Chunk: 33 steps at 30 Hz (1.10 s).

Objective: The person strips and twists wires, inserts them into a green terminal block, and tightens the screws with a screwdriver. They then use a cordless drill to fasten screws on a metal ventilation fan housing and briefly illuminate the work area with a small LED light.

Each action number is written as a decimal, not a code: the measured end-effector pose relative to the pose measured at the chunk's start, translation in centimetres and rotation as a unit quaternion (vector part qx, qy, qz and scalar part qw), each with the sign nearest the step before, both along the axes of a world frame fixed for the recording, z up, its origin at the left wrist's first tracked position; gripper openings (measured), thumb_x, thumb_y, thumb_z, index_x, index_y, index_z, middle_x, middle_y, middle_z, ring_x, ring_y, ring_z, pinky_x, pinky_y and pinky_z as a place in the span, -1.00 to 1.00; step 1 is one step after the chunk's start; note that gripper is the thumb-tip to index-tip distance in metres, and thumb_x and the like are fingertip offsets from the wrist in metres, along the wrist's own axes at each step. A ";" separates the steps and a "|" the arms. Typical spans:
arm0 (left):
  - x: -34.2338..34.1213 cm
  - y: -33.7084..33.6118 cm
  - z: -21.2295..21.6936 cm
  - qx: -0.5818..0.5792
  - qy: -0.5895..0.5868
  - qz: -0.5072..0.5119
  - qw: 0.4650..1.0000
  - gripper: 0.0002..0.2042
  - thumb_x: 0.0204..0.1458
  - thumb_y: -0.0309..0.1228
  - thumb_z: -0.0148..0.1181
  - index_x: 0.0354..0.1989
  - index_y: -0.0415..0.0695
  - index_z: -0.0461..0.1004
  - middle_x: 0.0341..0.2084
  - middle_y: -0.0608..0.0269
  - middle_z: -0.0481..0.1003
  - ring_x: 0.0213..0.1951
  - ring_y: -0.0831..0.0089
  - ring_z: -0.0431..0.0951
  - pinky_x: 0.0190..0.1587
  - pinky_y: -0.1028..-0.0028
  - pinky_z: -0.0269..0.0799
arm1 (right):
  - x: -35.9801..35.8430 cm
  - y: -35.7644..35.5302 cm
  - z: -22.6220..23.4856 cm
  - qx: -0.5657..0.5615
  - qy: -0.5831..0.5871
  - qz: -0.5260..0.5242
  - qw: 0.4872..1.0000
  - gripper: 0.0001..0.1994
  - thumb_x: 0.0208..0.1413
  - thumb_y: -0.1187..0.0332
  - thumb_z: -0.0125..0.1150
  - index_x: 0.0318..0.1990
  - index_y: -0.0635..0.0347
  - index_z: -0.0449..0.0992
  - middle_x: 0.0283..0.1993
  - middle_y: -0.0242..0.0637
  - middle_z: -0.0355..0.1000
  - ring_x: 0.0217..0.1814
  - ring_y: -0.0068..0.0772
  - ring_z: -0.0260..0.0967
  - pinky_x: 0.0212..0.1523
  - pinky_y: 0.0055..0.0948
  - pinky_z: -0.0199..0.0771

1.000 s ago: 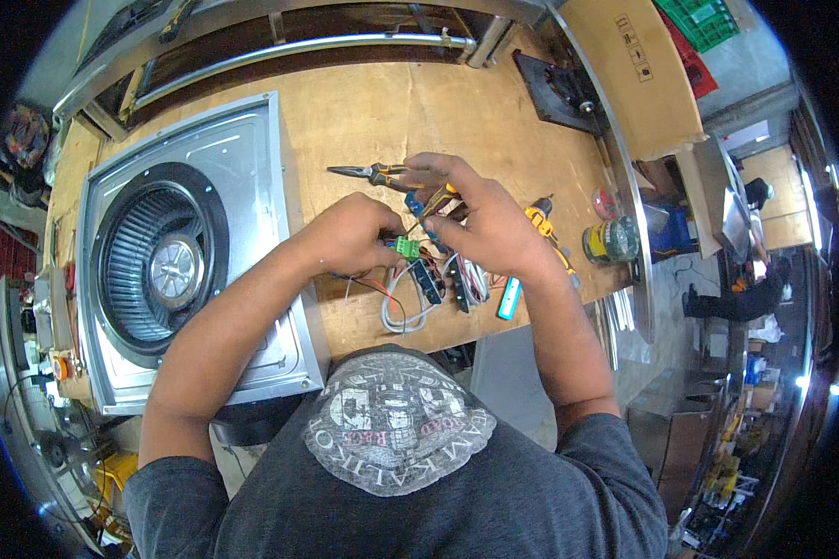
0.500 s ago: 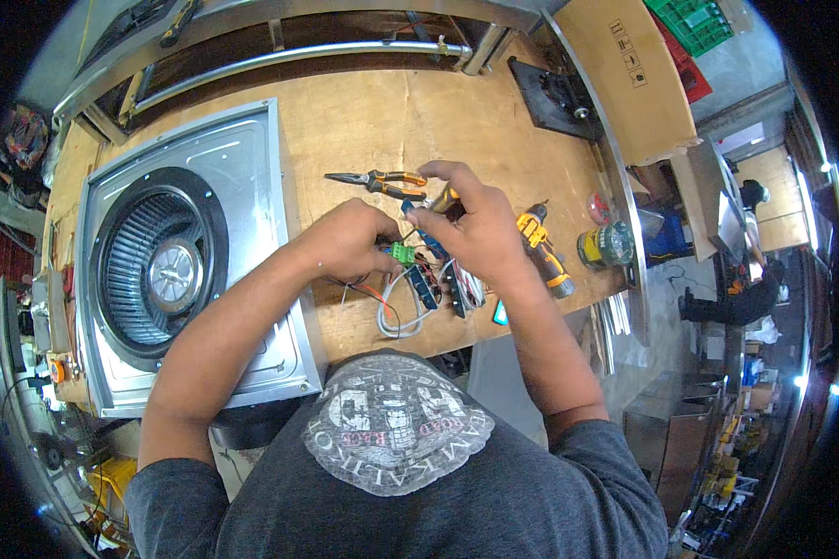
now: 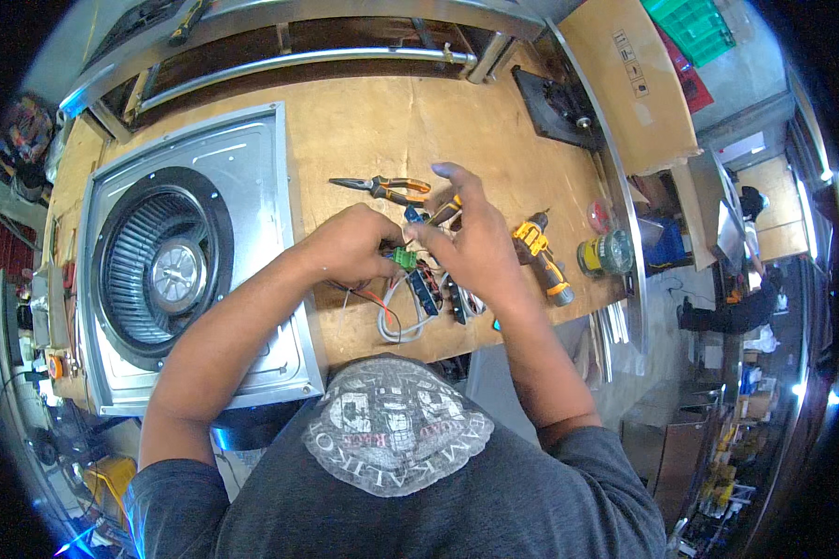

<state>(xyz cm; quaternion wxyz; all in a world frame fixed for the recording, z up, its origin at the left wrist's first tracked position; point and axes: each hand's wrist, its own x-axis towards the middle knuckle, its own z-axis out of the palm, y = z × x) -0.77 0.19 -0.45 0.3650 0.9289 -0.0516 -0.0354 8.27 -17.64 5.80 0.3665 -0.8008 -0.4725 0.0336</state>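
Note:
My left hand (image 3: 356,244) pinches a small green terminal block (image 3: 404,259) with wires running from it. The fingers of my right hand (image 3: 473,247) close around a yellow-and-black screwdriver (image 3: 447,211), its thin shaft slanting down toward the block; whether the tip touches is too small to tell. Beneath and beside the hands lie dark connector strips (image 3: 425,293) with a loop of grey cable (image 3: 384,322) and orange and black wires. Just beyond the hands rest long-nose pliers (image 3: 382,187) with orange-and-black handles.
A metal panel with a round blower fan (image 3: 179,275) takes up the bench's left side. To the right lie a yellow-and-black power drill (image 3: 541,256) and a jar (image 3: 606,253). A black plate (image 3: 555,107) and cardboard box (image 3: 629,84) are farther back. Another person (image 3: 741,306) is at the far right.
My right hand has shifted slightly and turned around the screwdriver handle. My left hand keeps its pinch on the terminal block.

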 end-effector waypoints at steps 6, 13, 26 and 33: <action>-0.1 0.2 0.0 -0.002 0.002 0.001 1.000 -0.65 -0.21 -0.22 0.45 -0.37 -0.26 0.61 -0.46 -0.06 0.57 -0.40 -0.01 0.59 -0.30 0.18 0.49 | 0.7 -0.5 0.7 -0.037 0.066 0.041 0.996 -0.38 0.03 0.44 0.36 0.27 0.16 0.26 -0.17 -0.02 0.55 -0.23 -0.10 0.56 -0.09 -0.26 0.52; 0.1 0.2 -0.7 0.018 -0.038 -0.024 0.999 -0.65 -0.22 -0.22 0.45 -0.43 -0.28 0.58 -0.48 -0.07 0.56 -0.42 0.00 0.59 -0.31 0.15 0.48 | -0.2 -0.5 -0.1 -0.010 0.009 -0.012 1.000 -0.49 0.08 0.49 0.29 0.20 0.19 0.31 -0.17 -0.01 0.57 -0.16 -0.03 0.58 -0.13 -0.24 0.54; 0.1 -0.2 0.3 0.023 -0.026 -0.012 0.999 -0.67 -0.21 -0.22 0.42 -0.36 -0.23 0.61 -0.48 -0.04 0.57 -0.38 0.01 0.60 -0.28 0.18 0.49 | 0.2 -0.9 0.2 -0.027 0.019 -0.009 0.999 -0.64 0.08 0.48 0.31 0.01 0.21 0.34 -0.43 -0.06 0.55 -0.38 -0.14 0.58 -0.36 -0.28 0.49; 0.3 -0.2 -0.3 0.033 -0.013 0.029 0.999 -0.67 -0.16 -0.19 0.39 -0.31 -0.17 0.62 -0.42 -0.01 0.59 -0.32 0.02 0.61 -0.22 0.16 0.50 | -0.4 -1.9 -1.6 0.136 0.113 -0.066 0.982 -0.61 0.10 0.47 0.20 0.11 0.17 0.35 -0.30 -0.09 0.54 -0.32 -0.12 0.55 -0.33 -0.23 0.49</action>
